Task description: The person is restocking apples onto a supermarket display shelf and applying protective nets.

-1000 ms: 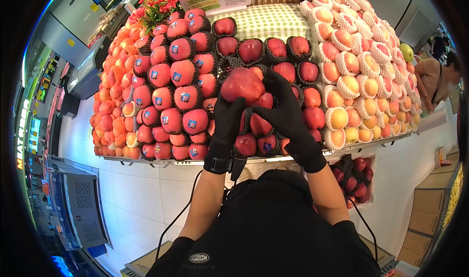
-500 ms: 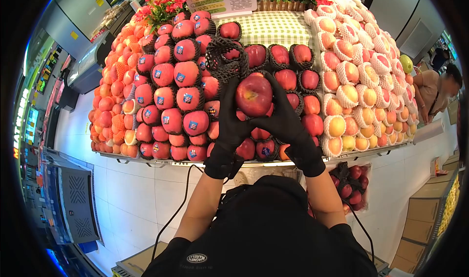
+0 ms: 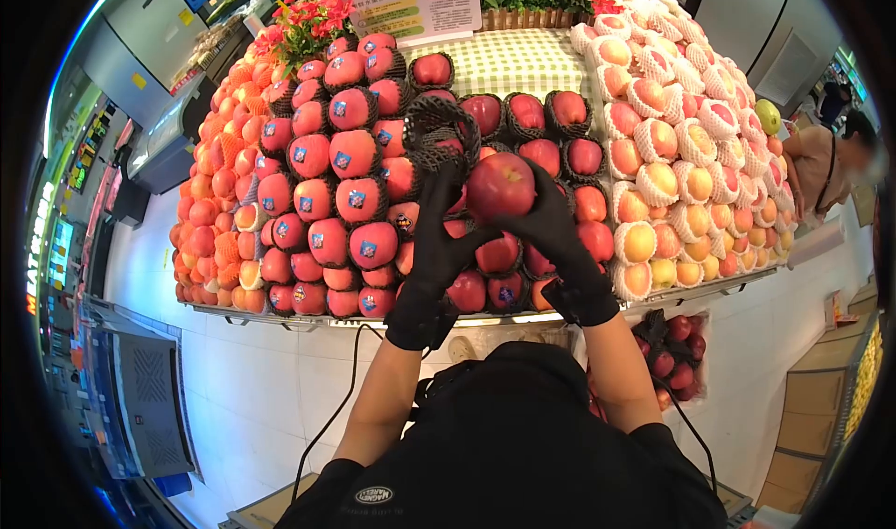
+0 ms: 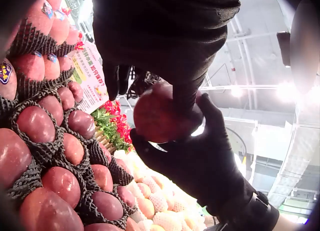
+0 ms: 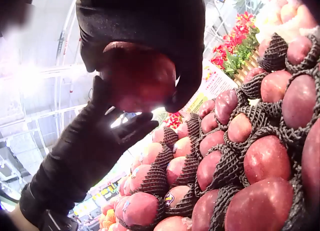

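A red apple without a net is gripped by my right hand, its fingers around the far side and thumb beneath. My left hand is at the apple's left, its fingers at an empty black foam net, which they appear to pinch. In the left wrist view, the left thumb lies across the apple, and part of the net shows beyond the fingers. The right wrist view shows the right hand over the apple, with left fingers below it.
Netted red apples lie in rows below the hands, beside stickered apples on the left. White-netted fruit is heaped on the right. A checked cloth, sign and red flowers stand behind. One person is at far right.
The apple first came between both hands, then moved right with my right hand. My left hand has drawn away from it, and the black net now stands out beyond the left fingers.
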`<state>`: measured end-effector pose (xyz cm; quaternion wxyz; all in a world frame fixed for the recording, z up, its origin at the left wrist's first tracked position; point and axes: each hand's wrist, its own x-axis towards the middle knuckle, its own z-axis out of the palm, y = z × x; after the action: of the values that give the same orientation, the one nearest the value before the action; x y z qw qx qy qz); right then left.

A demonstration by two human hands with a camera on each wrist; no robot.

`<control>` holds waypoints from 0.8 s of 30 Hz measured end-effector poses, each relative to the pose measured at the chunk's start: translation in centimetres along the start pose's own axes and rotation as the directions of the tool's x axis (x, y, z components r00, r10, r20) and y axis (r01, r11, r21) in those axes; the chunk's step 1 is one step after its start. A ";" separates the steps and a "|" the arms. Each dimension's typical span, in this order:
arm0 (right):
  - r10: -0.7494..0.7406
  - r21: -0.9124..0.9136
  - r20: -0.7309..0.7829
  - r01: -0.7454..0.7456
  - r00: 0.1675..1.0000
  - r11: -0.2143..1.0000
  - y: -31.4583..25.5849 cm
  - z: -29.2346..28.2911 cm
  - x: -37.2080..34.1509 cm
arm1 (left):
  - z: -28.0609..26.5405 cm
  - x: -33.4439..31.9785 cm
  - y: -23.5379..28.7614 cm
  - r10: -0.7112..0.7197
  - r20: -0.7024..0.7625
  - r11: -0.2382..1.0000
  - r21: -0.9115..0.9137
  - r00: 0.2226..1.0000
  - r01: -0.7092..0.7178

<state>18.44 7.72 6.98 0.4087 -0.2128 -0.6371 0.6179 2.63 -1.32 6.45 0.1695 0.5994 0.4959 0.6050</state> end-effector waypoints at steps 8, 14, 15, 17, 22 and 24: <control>0.224 0.600 -0.144 -0.095 0.964 0.794 -0.6 -0.8 0.1 | -1.4 -2.1 -4.9 -0.301 -0.233 0.953 -0.058 0.925 0.296; -0.325 -0.407 -0.309 0.184 0.894 0.894 -0.6 -1.5 0.9 | -1.9 -2.9 -5.6 -0.347 -0.262 0.937 -0.074 0.900 0.340; -0.360 -0.486 -0.302 0.182 0.883 0.855 -0.3 -1.6 0.8 | -1.9 -3.0 -5.6 -0.350 -0.254 0.937 -0.073 0.902 0.343; -0.428 -0.631 -0.279 0.171 0.860 0.756 -1.0 -1.5 0.8 | -1.8 -3.0 -5.5 -0.347 -0.257 0.937 -0.073 0.902 0.340; -0.208 -0.463 -0.261 0.067 0.943 0.884 -2.4 -1.7 0.7 | -2.1 -2.6 -5.4 -0.291 -0.235 0.954 -0.003 0.928 0.299; -0.149 -0.400 -0.233 0.045 0.961 0.916 -2.6 -1.8 0.7 | -2.3 -2.3 -5.6 -0.217 -0.233 0.968 0.074 0.948 0.239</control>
<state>20.10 8.98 9.46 0.4679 -0.3365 -0.6985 0.4242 -1.12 -1.55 1.13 0.1512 0.4742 0.6077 0.6188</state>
